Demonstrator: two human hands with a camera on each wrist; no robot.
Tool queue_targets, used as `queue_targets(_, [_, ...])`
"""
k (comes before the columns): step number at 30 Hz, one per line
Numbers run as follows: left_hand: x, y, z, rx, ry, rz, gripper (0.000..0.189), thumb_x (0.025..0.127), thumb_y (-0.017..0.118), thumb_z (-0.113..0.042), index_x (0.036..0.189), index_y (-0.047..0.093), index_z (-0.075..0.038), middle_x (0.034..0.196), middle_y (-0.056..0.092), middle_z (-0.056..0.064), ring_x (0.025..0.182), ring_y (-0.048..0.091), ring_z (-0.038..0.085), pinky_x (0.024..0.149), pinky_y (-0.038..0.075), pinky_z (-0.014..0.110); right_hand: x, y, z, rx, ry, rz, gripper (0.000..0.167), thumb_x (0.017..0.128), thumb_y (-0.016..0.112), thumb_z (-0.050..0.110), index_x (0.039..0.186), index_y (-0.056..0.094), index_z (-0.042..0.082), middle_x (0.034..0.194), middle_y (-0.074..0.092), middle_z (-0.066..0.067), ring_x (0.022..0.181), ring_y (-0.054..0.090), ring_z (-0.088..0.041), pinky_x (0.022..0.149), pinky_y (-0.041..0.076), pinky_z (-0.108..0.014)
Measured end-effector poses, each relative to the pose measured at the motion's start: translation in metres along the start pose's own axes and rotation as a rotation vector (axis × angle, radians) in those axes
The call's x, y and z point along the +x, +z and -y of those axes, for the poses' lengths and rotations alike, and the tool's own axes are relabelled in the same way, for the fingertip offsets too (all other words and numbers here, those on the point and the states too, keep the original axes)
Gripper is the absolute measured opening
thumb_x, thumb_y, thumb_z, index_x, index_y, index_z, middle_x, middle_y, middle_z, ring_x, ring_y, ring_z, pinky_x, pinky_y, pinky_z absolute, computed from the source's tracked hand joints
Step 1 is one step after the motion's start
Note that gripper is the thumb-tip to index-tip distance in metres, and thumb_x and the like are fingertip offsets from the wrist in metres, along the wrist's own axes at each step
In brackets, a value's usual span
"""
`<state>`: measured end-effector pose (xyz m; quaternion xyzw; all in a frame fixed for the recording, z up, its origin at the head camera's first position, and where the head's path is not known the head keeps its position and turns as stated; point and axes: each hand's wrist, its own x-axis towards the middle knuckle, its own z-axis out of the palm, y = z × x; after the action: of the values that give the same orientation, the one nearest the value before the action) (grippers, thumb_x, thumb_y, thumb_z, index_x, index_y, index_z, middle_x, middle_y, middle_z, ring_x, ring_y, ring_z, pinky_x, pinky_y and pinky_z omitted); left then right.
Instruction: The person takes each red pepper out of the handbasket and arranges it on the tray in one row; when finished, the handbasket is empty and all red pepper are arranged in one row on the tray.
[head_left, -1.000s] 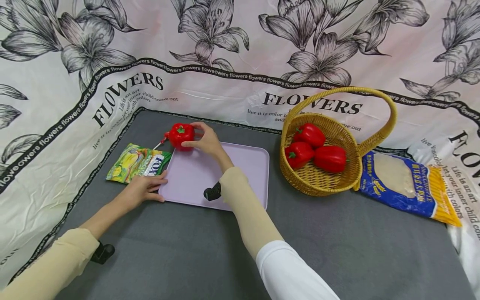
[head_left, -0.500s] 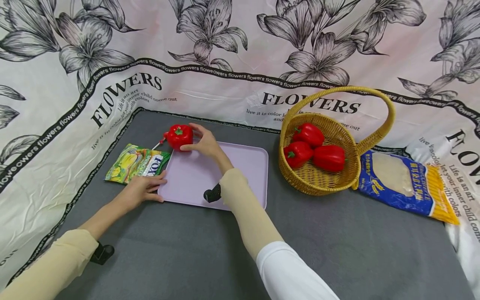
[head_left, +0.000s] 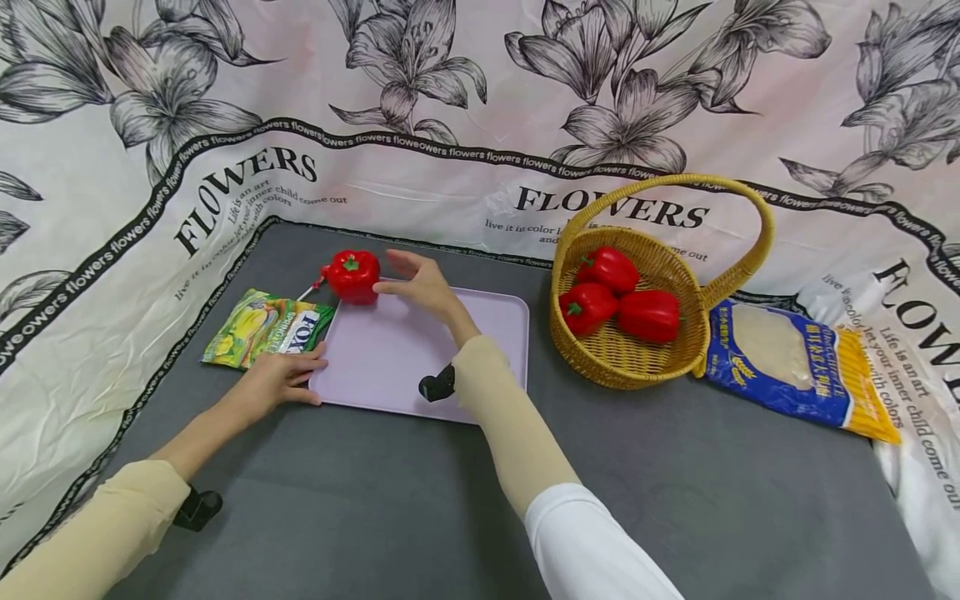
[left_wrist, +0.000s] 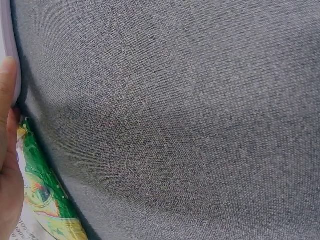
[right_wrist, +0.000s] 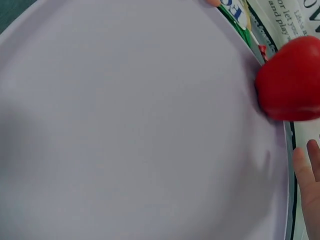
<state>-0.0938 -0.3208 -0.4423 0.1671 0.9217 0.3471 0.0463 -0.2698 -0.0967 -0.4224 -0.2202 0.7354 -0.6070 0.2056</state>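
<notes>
A red bell pepper (head_left: 352,277) sits at the far left corner of a pale purple tray (head_left: 405,367). My right hand (head_left: 429,290) is just right of the pepper, thumb and fingers spread; in the right wrist view a gap shows between the pepper (right_wrist: 290,82) and the fingers (right_wrist: 304,172). At the tray's near left corner, my left hand (head_left: 277,379) rests against the edge with fingers extended and thumb apart. The left wrist view shows its thumb (left_wrist: 7,82) along the tray rim (left_wrist: 10,45). The other fingers are mostly hidden there.
A green and yellow FOX'S bag (head_left: 262,327) lies left of the tray, near a small red item on a white stick (head_left: 311,285). Right of the tray, a yellow wicker basket (head_left: 630,375) holds three red peppers (head_left: 648,317). A blue and orange bag (head_left: 795,367) lies beyond it.
My right hand has let go of the bell pepper and moved slightly right, away from it. The pepper stays at the tray's corner. My left hand keeps its place at the tray.
</notes>
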Motion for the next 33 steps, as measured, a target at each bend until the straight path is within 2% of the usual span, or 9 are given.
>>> queue_targets(5, [0.001,0.001,-0.002,0.017,-0.005,0.008,0.057,0.070,0.082,-0.006,0.118,0.059,0.014,0.132,0.047,0.031,0.105,0.062,0.037,0.080,0.052,0.039,-0.007,-0.016,-0.001,0.049,0.010,0.020,0.061,0.085,0.074,0.010,0.140,0.047,0.006,0.143,0.048,-0.011,0.129,0.047,-0.022,0.101,0.044,-0.030])
queue_targets(10, [0.000,0.001,-0.001,0.026,-0.014,0.014,0.056,0.070,0.082,-0.005,0.119,0.059,0.013,0.133,0.047,0.030,0.105,0.062,0.035,0.080,0.052,0.038,-0.015,-0.028,0.000,0.032,0.025,0.057,0.055,0.086,0.073,0.008,0.136,0.051,0.004,0.139,0.052,-0.011,0.125,0.051,-0.020,0.099,0.045,-0.027])
queue_targets(16, [0.000,0.001,-0.004,0.007,0.015,0.002,0.056,0.069,0.082,-0.004,0.117,0.059,0.014,0.131,0.047,0.032,0.103,0.062,0.037,0.079,0.052,0.038,-0.023,-0.039,0.000,0.063,-0.014,0.086,0.052,0.086,0.071,0.003,0.134,0.052,0.000,0.139,0.051,-0.015,0.125,0.052,-0.024,0.097,0.046,-0.026])
queue_targets(21, [0.001,0.002,-0.004,-0.032,0.000,0.014,0.056,0.071,0.081,-0.003,0.119,0.058,0.015,0.133,0.045,0.031,0.107,0.059,0.037,0.081,0.051,0.038,-0.039,-0.043,0.001,0.074,-0.055,0.115,0.051,0.086,0.070,0.002,0.134,0.052,0.000,0.138,0.053,-0.014,0.125,0.052,-0.026,0.096,0.047,-0.028])
queue_targets(26, [0.002,0.003,-0.004,-0.028,-0.002,0.015,0.056,0.071,0.080,-0.002,0.120,0.057,0.014,0.134,0.045,0.031,0.108,0.059,0.037,0.081,0.051,0.038,-0.058,-0.045,0.005,0.091,-0.084,0.148,0.051,0.086,0.070,0.001,0.134,0.051,-0.001,0.137,0.054,-0.011,0.125,0.052,-0.027,0.095,0.049,-0.029])
queue_targets(33, [-0.001,0.002,-0.003,-0.012,0.005,0.007,0.057,0.071,0.081,-0.003,0.120,0.058,0.015,0.132,0.046,0.031,0.107,0.059,0.037,0.081,0.052,0.038,-0.084,-0.051,0.011,0.090,-0.109,0.133,0.047,0.089,0.067,0.002,0.133,0.052,-0.001,0.136,0.055,-0.009,0.127,0.049,-0.032,0.096,0.048,-0.031])
